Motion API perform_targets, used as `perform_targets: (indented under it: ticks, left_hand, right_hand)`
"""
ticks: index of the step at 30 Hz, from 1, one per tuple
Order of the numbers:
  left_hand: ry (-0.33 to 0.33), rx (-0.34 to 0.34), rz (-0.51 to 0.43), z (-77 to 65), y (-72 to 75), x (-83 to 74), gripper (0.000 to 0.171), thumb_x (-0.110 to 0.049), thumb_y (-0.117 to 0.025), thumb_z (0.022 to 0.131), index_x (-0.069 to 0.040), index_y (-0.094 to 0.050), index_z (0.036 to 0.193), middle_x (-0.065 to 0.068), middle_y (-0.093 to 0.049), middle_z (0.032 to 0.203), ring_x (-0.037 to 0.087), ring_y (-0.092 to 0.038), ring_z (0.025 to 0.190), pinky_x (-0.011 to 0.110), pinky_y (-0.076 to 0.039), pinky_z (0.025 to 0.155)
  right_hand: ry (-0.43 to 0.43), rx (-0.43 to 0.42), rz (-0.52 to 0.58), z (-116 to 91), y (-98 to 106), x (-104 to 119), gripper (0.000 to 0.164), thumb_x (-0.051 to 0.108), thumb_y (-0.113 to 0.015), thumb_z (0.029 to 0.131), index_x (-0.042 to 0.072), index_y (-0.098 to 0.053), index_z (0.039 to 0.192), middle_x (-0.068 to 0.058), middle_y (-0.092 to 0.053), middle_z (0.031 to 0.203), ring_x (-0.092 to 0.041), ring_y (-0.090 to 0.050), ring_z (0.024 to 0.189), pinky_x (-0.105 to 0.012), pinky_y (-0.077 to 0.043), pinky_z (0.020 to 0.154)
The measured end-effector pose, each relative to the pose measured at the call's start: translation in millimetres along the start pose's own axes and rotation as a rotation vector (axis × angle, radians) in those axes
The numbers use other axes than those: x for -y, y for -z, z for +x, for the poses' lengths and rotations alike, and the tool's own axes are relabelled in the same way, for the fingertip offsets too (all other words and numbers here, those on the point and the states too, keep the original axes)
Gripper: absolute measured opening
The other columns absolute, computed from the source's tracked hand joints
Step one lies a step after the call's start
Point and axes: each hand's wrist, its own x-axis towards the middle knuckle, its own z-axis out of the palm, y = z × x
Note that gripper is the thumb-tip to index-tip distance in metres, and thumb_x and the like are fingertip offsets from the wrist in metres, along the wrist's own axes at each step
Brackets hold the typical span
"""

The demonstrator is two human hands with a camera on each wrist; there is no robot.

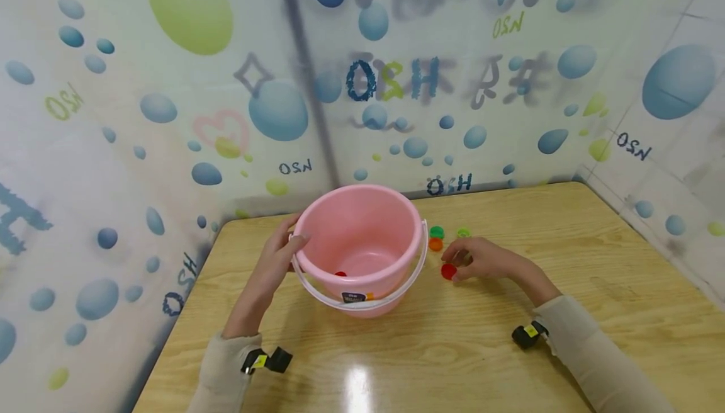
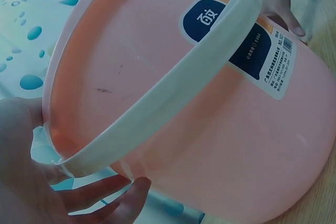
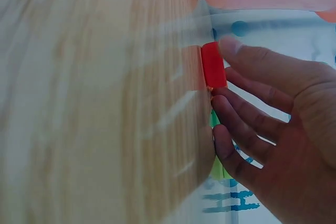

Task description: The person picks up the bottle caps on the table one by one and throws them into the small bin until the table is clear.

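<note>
My left hand (image 1: 277,252) grips the left rim of a pink bucket (image 1: 396,277), thumb over the edge and fingers outside. The bucket tilts slightly toward me; its white handle (image 2: 173,93) hangs across the front, over a dark label (image 2: 252,51). A red cap (image 1: 340,274) shows inside, partly hidden by the front rim. To the right of the bucket, my right hand (image 1: 481,259) pinches another red cap (image 3: 213,65) at the tabletop, thumb on the near side and fingers at the far side.
Just beyond the right hand lie a green cap (image 1: 437,232), an orange cap (image 1: 435,244) and a light green cap (image 1: 464,233) on the wooden table (image 1: 453,350). A patterned curtain (image 1: 226,85) hangs along the table's back and sides.
</note>
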Motion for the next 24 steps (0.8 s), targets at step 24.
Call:
perform_targets:
  ticks: [24]
  left_hand:
    - [-0.003,-0.005,-0.005,-2.8,-0.7,-2.4,0.051,-0.036,-0.053,0.105,-0.023,-0.045,0.154,0.023,-0.066,0.126,0.025,-0.072,0.088,0.03,-0.06,0.073]
  right_hand:
    - [0.036,0.009,-0.017,-0.2,-1.3,-1.8,0.027,0.012,-0.08,0.088,0.011,-0.073,0.114,-0.008,-0.067,0.113,-0.018,-0.062,0.093,-0.027,-0.056,0.081]
